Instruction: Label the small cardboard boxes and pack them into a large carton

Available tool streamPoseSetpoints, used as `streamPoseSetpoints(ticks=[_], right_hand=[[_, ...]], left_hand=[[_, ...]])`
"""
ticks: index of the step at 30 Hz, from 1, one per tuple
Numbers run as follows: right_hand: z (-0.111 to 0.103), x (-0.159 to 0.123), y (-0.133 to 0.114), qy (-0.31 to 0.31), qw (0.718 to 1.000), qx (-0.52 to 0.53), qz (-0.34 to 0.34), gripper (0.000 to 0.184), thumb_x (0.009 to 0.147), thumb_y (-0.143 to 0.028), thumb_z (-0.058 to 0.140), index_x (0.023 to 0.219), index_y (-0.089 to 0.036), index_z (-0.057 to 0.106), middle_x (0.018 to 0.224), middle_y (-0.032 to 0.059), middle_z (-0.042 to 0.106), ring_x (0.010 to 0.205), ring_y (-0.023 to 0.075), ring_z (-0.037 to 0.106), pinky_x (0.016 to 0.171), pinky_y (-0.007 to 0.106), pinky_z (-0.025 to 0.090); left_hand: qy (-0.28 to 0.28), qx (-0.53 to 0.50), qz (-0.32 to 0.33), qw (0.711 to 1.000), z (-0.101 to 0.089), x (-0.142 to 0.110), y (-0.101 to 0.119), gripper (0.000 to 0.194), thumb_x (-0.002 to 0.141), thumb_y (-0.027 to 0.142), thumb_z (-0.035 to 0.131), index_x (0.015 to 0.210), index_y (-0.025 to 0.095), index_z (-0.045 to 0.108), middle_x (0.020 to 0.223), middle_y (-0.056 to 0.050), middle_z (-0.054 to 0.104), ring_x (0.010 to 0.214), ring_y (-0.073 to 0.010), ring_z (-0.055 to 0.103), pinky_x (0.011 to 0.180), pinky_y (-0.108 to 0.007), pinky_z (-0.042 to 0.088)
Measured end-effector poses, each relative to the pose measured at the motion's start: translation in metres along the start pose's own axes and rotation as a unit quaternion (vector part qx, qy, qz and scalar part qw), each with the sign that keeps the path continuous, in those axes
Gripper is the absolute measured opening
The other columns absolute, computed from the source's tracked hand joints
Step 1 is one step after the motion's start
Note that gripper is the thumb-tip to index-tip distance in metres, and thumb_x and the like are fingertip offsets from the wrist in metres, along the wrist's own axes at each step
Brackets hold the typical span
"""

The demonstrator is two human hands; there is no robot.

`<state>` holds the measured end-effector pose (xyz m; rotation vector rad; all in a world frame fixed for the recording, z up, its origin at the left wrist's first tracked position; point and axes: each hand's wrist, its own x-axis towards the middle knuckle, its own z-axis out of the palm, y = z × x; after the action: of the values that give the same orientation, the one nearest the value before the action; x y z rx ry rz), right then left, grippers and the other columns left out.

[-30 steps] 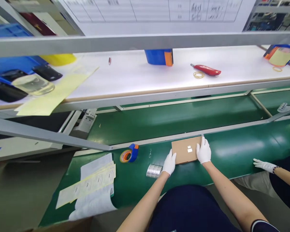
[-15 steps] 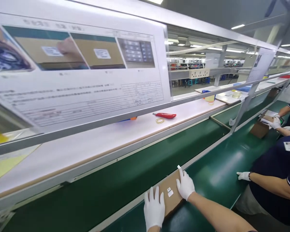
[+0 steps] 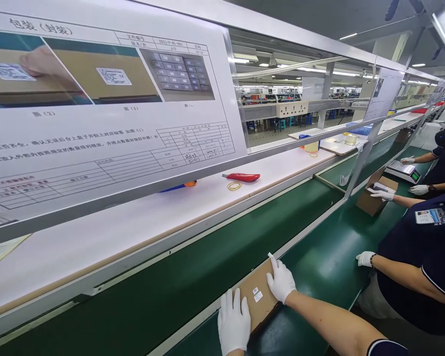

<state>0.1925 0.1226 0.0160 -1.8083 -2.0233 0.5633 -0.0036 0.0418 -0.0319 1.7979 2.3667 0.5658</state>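
A flat brown cardboard box (image 3: 262,310) lies on the green conveyor belt (image 3: 319,277) at the bottom of the view, with small white labels (image 3: 257,295) on its top. My left hand (image 3: 233,322), in a white glove, presses against the box's near left side. My right hand (image 3: 281,281), also gloved, grips its right edge, with the fingers spread. The box's lower corner is partly hidden behind my hands.
A printed instruction sheet (image 3: 107,99) hangs above a white shelf (image 3: 141,222) holding a red utility knife (image 3: 242,177) and a rubber band (image 3: 234,186). To the right, a co-worker's gloved hand (image 3: 366,259) rests near the belt. Further along stand a cardboard box (image 3: 373,200) and a scale (image 3: 402,170).
My view has swung up and along the line from the belt to the sheet and the far workshop. Both hands stay on the box, which sits lower in the view.
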Motion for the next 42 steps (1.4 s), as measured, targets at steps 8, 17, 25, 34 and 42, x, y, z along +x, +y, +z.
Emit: streamPoseSetpoints(ticks=[8, 17, 25, 34, 42], right_hand=[[0.002, -0.001, 0.002, 0.0, 1.0, -0.007, -0.004, 0.073, 0.095, -0.034, 0.047, 0.163, -0.03, 0.02, 0.13, 0.0108, 0.059, 0.107, 0.0271, 0.06, 0.092, 0.037, 0.045], [0.002, -0.002, 0.003, 0.001, 1.0, -0.001, 0.002, 0.074, 0.094, -0.034, 0.047, 0.162, -0.033, 0.019, 0.128, 0.0092, 0.06, 0.105, 0.0265, 0.06, 0.091, 0.036, 0.044], [0.004, -0.001, 0.005, 0.003, 1.0, 0.004, -0.002, 0.072, 0.093, -0.035, 0.048, 0.161, -0.032, 0.023, 0.129, 0.009, 0.06, 0.106, 0.0266, 0.06, 0.089, 0.036, 0.045], [0.006, 0.0, 0.005, -0.001, 1.0, -0.006, 0.01, 0.078, 0.093, -0.036, 0.049, 0.163, -0.031, 0.016, 0.124, 0.009, 0.061, 0.103, 0.0269, 0.06, 0.088, 0.036, 0.045], [0.008, 0.001, 0.007, -0.008, 1.0, -0.017, 0.013, 0.077, 0.094, -0.038, 0.048, 0.163, -0.03, 0.015, 0.125, 0.0099, 0.061, 0.105, 0.0273, 0.06, 0.086, 0.036, 0.044]], left_hand=[[0.02, -0.006, -0.001, 1.0, -0.002, -0.002, 0.003, 0.061, 0.101, 0.043, 0.03, 0.144, 0.011, 0.058, 0.157, -0.016, 0.046, 0.149, -0.0353, 0.035, 0.12, -0.053, 0.036], [0.029, 0.008, 0.013, 0.999, 0.004, 0.0, -0.003, 0.059, 0.101, 0.04, 0.03, 0.142, 0.009, 0.06, 0.155, -0.017, 0.048, 0.148, -0.0351, 0.037, 0.12, -0.052, 0.036], [0.049, 0.007, 0.022, 0.999, 0.005, -0.001, -0.005, 0.056, 0.1, 0.039, 0.033, 0.14, 0.011, 0.062, 0.154, -0.016, 0.05, 0.148, -0.0334, 0.038, 0.121, -0.049, 0.036], [0.049, 0.004, 0.028, 0.998, 0.008, -0.001, -0.008, 0.057, 0.1, 0.039, 0.033, 0.139, 0.011, 0.062, 0.154, -0.017, 0.05, 0.147, -0.0342, 0.038, 0.121, -0.05, 0.036], [0.061, 0.005, 0.041, 0.997, 0.009, -0.002, -0.009, 0.058, 0.101, 0.039, 0.032, 0.137, 0.008, 0.064, 0.153, -0.018, 0.05, 0.147, -0.0357, 0.038, 0.121, -0.052, 0.035]])
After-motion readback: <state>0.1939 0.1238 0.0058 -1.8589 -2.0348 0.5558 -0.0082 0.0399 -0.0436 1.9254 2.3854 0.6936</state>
